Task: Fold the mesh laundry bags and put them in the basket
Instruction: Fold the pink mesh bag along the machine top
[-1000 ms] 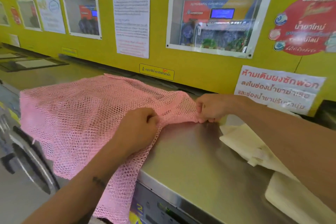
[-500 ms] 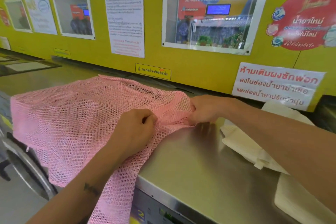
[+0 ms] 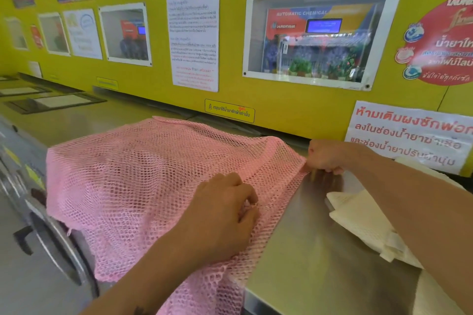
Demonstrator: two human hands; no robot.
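1. Right hand point(image 3: 326, 157): the fingers are curled down and pinched on the far right corner of the pink mesh bag point(image 3: 158, 186), pressing that corner onto the steel machine top point(image 3: 312, 250).
2. Left hand point(image 3: 225, 212): the fingers are bunched narrow, gathering a fold of mesh along the same right edge, nearer to the person. The thumb side is hidden, so the exact grip cannot be told.
3. Bag position: the pink mesh bag lies spread over the left part of the machine top. Its near edge hangs down over the front, beside a round washer door point(image 3: 58, 250) at lower left. Its far edge lies close to the yellow wall point(image 3: 153, 79).
4. Progress: judged early. The bag lies open and slack with no clean fold visible. The two hands appear to be squaring its right edge before a first fold.
5. Other items: cream cloth pieces point(image 3: 366, 227) lie on the machine top at right, partly under the right forearm. Whether they are further bags, folded or not, cannot be told.
6. Outstanding: no basket is in view. Folding and placement are both still to do.
7. Arm pose: both forearms reach forward from the near edge. The left comes up from lower left with the wrist bent down over the mesh; the right crosses in from the right, held low over the cream cloth.
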